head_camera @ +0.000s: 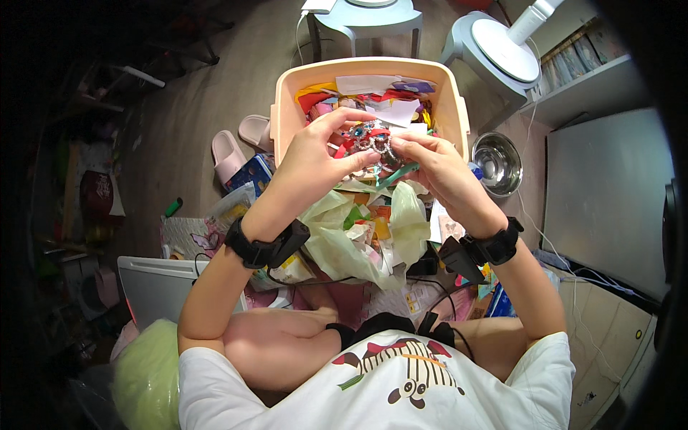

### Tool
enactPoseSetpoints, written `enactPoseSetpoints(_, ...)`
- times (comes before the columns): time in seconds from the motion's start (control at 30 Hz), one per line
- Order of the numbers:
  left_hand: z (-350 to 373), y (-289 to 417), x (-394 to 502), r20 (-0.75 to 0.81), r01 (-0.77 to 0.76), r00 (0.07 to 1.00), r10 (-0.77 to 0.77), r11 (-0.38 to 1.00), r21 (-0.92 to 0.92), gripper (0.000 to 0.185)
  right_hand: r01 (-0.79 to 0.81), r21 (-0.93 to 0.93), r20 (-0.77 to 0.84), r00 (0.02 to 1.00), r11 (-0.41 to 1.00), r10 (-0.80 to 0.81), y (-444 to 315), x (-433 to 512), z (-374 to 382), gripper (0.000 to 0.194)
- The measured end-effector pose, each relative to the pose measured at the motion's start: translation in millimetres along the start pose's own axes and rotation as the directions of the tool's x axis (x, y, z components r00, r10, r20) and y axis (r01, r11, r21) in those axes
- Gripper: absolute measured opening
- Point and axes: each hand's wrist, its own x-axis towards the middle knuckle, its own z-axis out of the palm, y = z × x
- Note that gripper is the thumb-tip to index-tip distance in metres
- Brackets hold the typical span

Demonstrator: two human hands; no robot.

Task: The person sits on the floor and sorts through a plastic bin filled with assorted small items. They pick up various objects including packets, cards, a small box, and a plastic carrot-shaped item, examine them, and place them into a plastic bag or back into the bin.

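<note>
Both hands are raised over the near side of a peach plastic bin [371,65]. Between them is a tangled cluster of silvery jewelry with blue stones and red ribbon [372,137]. My left hand [336,142] grips it from the left, with the thumb below and fingers above. On the other side, the thumb and fingers of my right hand [430,156] pinch the cluster. A teal strip [398,175] hangs by my right fingers; what it belongs to is unclear. Papers, a white sheet [395,112] among them, and colourful small items fill the bin.
Nearer my lap, an opened pale green plastic bag [338,242] holds wrappers and scraps. A steel bowl [497,164] stands right of the bin, pink slippers [228,156] to its left. Two stools [371,24] stand beyond. A tied yellow-green bag [148,376] lies at lower left.
</note>
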Motion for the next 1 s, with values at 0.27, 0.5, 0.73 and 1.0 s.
enactPoseSetpoints(0.27, 23.0, 6.3, -19.5, -0.044, 0.070, 0.997, -0.066, 0.993, 0.096, 0.031, 0.200, -0.111, -0.112, 0.971, 0.974, -0.212, 22.9, -35.8, 19.0, 0.045)
enactPoseSetpoints(0.5, 34.5, 15.4, -38.4, -0.125, 0.135, 0.986, -0.110, 0.967, 0.215, 0.020, 0.052, 0.065, -0.120, 0.992, 0.997, -0.044, 45.6, -47.1, 18.7, 0.031)
enactPoseSetpoints(0.73, 23.6, 16.6, -34.8, -0.061, 0.264, 0.964, -0.261, 0.963, 0.059, 0.029, -0.094, 0.128, 0.012, 0.996, 0.987, 0.093, 56.5, -47.0, 24.2, 0.026)
enactPoseSetpoints(1.0, 22.1, 16.6, -46.4, 0.259, 0.509, 0.848, -0.462, 0.846, -0.158, 0.053, -0.066, 0.164, -0.030, 0.997, 0.984, 0.072, 59.8, -45.6, 19.3, 0.028)
